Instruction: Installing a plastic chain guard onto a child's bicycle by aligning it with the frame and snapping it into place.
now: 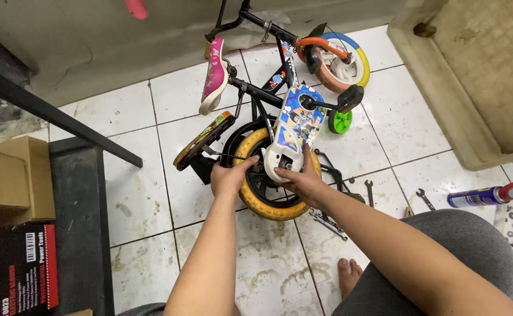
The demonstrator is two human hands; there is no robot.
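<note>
Head view looks down on a small kids' bike [268, 88] lying on its side on the white tile floor [145, 193], rear wheel toward the person. Left hand [228, 175] sits on the yellow rear tyre [268, 209] at approx 9 o'clock of the wheel, fingers curled over the tyre w/ the thumb reaching in toward the hub; looks like a steadying grip, not a tight one. Right hand [303, 180] is at approx 2 o'clock of the wheel, fingers closed on the lower end of the white cartoon-print chain guard [291, 131].

To do this step well, judging from the view: keep the left hand bracing the wheel so it can't spin, and work the guard end square to the hub, no twisting, since thin plastic probably cracks easily. Fingers should stay clear of spokes & chain. Spanners [329, 223] lie at approx 5 o'clock of the wheel, spray can [482, 196] far off at 3 o'clock, both within reach. Whether any fastener holds the guard can't be told.
</note>
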